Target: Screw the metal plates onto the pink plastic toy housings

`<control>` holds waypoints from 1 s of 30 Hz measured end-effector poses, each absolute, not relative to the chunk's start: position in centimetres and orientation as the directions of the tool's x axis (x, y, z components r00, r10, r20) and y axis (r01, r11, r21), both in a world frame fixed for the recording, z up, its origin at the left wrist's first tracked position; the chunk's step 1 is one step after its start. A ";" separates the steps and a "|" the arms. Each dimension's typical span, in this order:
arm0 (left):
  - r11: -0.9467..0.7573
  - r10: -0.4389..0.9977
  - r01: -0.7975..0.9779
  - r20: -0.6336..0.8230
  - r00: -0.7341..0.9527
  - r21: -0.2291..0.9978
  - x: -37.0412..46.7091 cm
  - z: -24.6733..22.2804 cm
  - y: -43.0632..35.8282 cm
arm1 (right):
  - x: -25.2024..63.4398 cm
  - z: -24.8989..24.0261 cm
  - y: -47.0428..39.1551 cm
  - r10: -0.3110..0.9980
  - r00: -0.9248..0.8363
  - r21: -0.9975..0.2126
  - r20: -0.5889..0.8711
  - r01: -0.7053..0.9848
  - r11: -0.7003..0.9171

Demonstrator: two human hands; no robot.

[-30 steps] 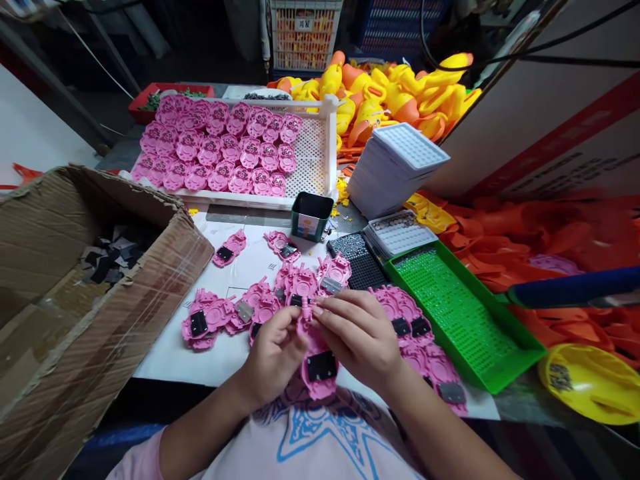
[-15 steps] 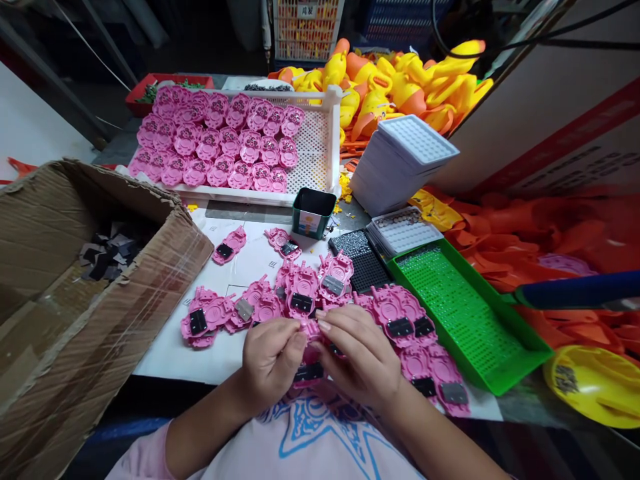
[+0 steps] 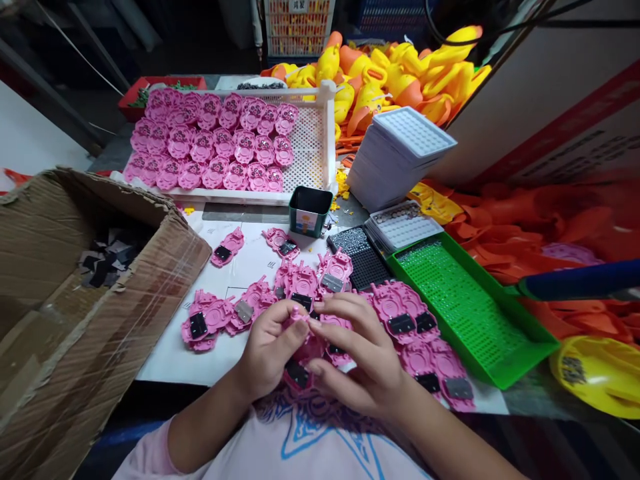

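A pink plastic casing (image 3: pixel 311 348) with a black cover on its lower part is pinched in my left hand (image 3: pixel 267 347), its top knob poking up above the thumb. My right hand (image 3: pixel 363 353) hovers at the casing's right side with fingers spread. Its fingertips are at the casing's edge; whether they touch it I cannot tell. More pink casings (image 3: pixel 397 303) with black or grey covers lie around both hands. Others, such as one casing (image 3: pixel 229 247) at the left, rest singly on the white sheet (image 3: pixel 173 360).
A cardboard box (image 3: pixel 165 287) stands at left. Behind are a white tray (image 3: pixel 327 143) of pink parts and a dark green cup (image 3: pixel 309 220). To the right are a black grid tray (image 3: pixel 367 263), a green tray (image 3: pixel 465 307), stacked white trays (image 3: pixel 395 163) and yellow toys (image 3: pixel 400 73).
My right-hand fingers have spread from a pinch at the casing's top. The left hand still grips the casing, now tilted a little differently. The view has shifted slightly.
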State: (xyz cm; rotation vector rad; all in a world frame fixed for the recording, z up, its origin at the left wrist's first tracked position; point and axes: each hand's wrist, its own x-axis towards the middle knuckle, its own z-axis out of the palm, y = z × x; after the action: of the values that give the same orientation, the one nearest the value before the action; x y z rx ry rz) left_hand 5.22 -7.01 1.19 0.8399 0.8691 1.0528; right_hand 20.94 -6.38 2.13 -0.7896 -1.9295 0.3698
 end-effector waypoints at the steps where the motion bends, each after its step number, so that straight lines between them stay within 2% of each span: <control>1: 0.307 0.937 -0.423 -0.194 0.289 0.853 5.0 1.1 -7.0 | 21.0 2.2 -6.4 0.681 -0.327 -0.609 0.655 0.306 0.732; 5: 0.347 0.918 -0.597 -0.132 0.373 0.723 4.7 0.8 -7.3 | 21.2 2.1 -6.6 0.715 -0.328 -0.692 0.617 0.206 0.692; 11: 0.384 0.902 -0.672 -0.102 0.420 0.633 4.7 0.4 -7.6 | 20.6 1.8 -6.9 0.707 -0.333 -0.709 0.624 0.140 0.691; 15: 0.368 0.921 -0.656 -0.161 0.355 0.658 4.1 0.5 -7.1 | 20.7 1.6 -7.2 0.719 -0.337 -0.727 0.607 0.129 0.674; 22: 0.281 0.959 -0.540 -0.252 0.130 0.793 0.3 1.5 -6.2 | 21.9 -0.2 -8.7 0.773 -0.418 -0.815 0.476 0.120 0.567; 24: 0.236 0.965 -0.461 -0.263 0.005 0.855 -0.9 1.4 -5.5 | 22.2 -0.6 -9.1 0.795 -0.413 -0.828 0.445 0.149 0.541; 26: 0.165 0.964 -0.300 -0.217 -0.152 0.940 -1.9 1.0 -4.4 | 22.3 -0.9 -9.4 0.808 -0.403 -0.832 0.430 0.171 0.527; 28: 0.018 0.953 -0.032 -0.027 -0.303 0.999 -2.6 0.7 -2.5 | 22.3 -0.9 -9.6 0.808 -0.398 -0.823 0.436 0.189 0.537; 30: -0.095 0.937 0.299 0.187 -0.294 0.949 -2.9 0.6 -0.2 | 22.3 -0.8 -9.8 0.789 -0.403 -0.794 0.464 0.205 0.572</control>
State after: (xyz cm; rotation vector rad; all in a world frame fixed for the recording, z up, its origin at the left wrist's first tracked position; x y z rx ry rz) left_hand -2.94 -0.21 0.60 1.3628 1.5994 1.4158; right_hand 22.32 -9.79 -0.82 -0.8015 -1.9104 0.8225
